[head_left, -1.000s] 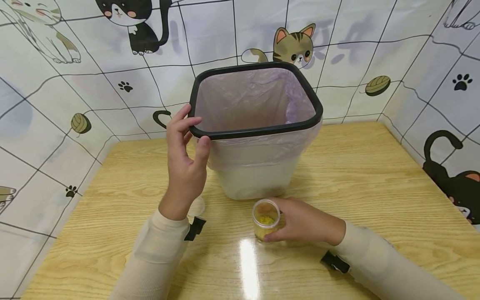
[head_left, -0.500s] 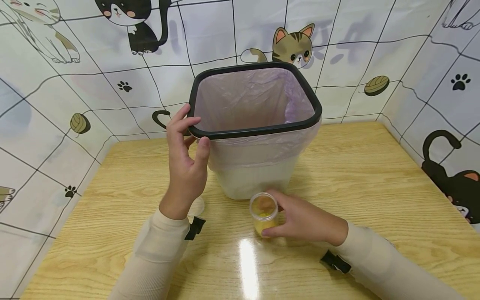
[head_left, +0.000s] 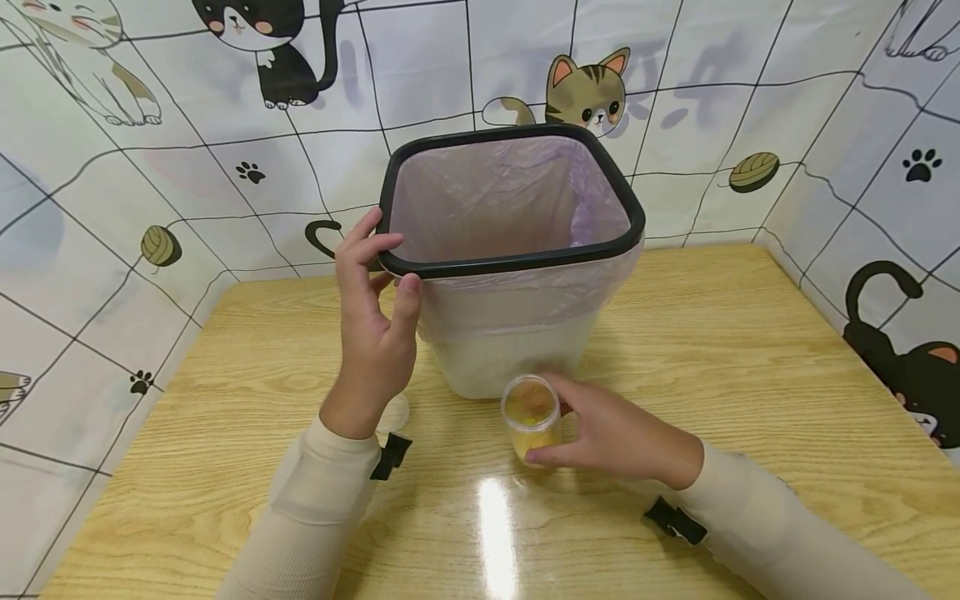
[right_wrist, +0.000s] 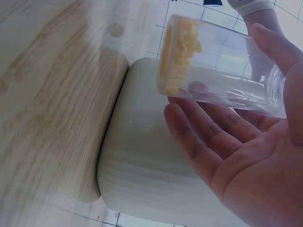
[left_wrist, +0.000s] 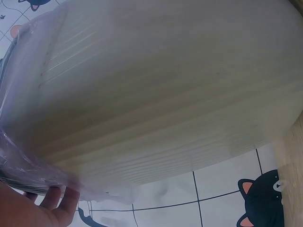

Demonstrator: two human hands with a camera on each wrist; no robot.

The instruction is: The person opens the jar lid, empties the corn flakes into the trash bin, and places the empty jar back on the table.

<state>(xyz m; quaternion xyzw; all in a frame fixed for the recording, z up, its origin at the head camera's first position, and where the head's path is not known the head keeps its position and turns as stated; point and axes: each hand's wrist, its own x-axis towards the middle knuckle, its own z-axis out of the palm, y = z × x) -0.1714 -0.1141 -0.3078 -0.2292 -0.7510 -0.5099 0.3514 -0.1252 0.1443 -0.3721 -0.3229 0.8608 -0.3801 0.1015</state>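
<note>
A white trash can (head_left: 517,350) stands on the table, with a translucent purple bag folded over its black rim (head_left: 525,264). My left hand (head_left: 372,333) grips the rim's near left corner, fingertips over the edge and thumb in front. In the left wrist view its fingers (left_wrist: 60,205) show beside the bag. My right hand (head_left: 615,433) holds a clear, lidless jar (head_left: 531,417) between thumb and fingers, in front of the can. Small yellow pieces (right_wrist: 182,54) cover the jar's bottom. In the right wrist view the jar hangs off the tabletop, nearly upright.
A clear round lid (head_left: 393,414) lies on the wooden table (head_left: 712,333), partly hidden by the left wrist. Behind the table and at both sides hangs a cat-print cloth (head_left: 420,75). The trash can stands close to the back cloth.
My right hand has raised the jar a little off the table and slightly toward the trash can. The left hand and the can have stayed in place.
</note>
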